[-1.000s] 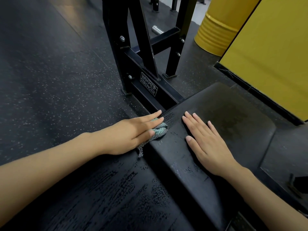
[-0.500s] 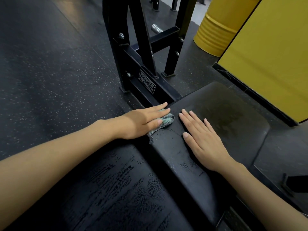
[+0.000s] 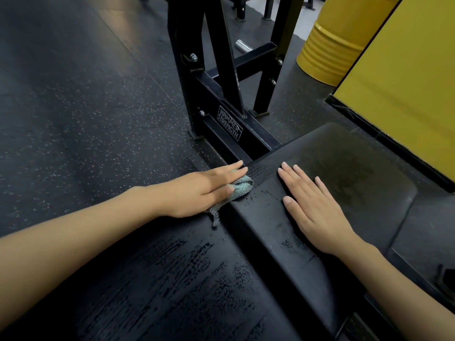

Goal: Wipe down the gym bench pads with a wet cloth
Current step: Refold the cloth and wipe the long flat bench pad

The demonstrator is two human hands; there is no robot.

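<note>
Barely anything has shifted in the last second: the left hand (image 3: 204,190) has only nudged the cloth (image 3: 242,189) along the far-left corner of the upper pad (image 3: 357,173), and the right hand (image 3: 317,210) has stayed flat. The left grip is not closed. Its fingers lie straight and press the teal cloth against the pad's edge, at about 9 o'clock from the right hand. That flat press probably spreads the wet fabric over the rounded edge. The right grip is likewise wide, palm down and holding nothing, likely to steady the body. Wet streaks on the lower pad (image 3: 172,279), at 6 o'clock, suggest it is already wiped. The black frame (image 3: 229,126) stands at 12 o'clock, with a yellow drum (image 3: 330,45) at 1 o'clock. Most of the cloth hides under the palm, and one tail hangs into the gap between the pads. Whether the dull patch on the upper pad is damp or worn is unclear, and a dark fitting at 4 o'clock is cut off.
</note>
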